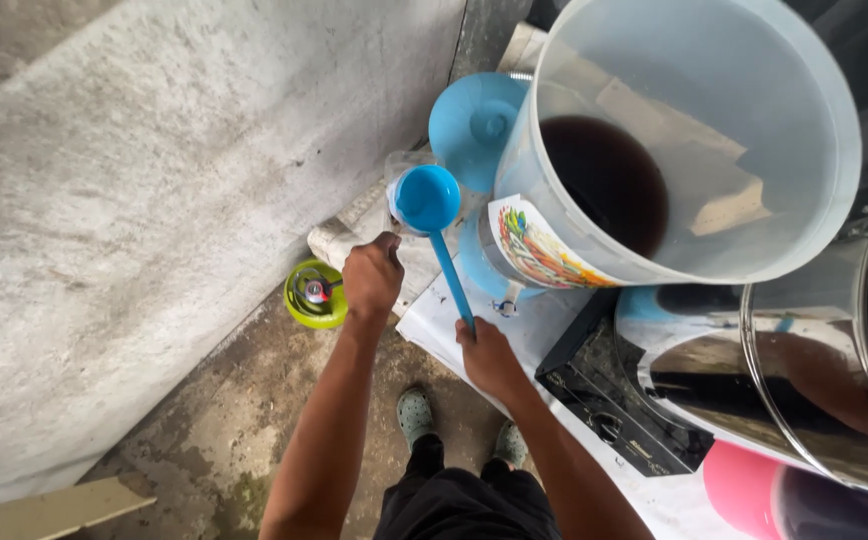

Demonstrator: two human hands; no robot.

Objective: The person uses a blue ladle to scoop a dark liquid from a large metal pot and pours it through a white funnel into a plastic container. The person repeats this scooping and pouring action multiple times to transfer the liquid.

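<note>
Gripping the handle end of a blue ladle (pixel 429 200), the right hand (pixel 489 358) holds its bowl up beside a large translucent bucket (pixel 804 120) of dark liquid. The left hand (pixel 372 278) is closed around something I cannot make out, above a white-covered worktop (pixel 544 330).

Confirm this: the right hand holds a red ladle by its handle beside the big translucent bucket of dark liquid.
Not quite. The ladle is blue, not red, as the head view shows. The right hand does hold its handle, beside the translucent bucket of dark liquid.
</note>
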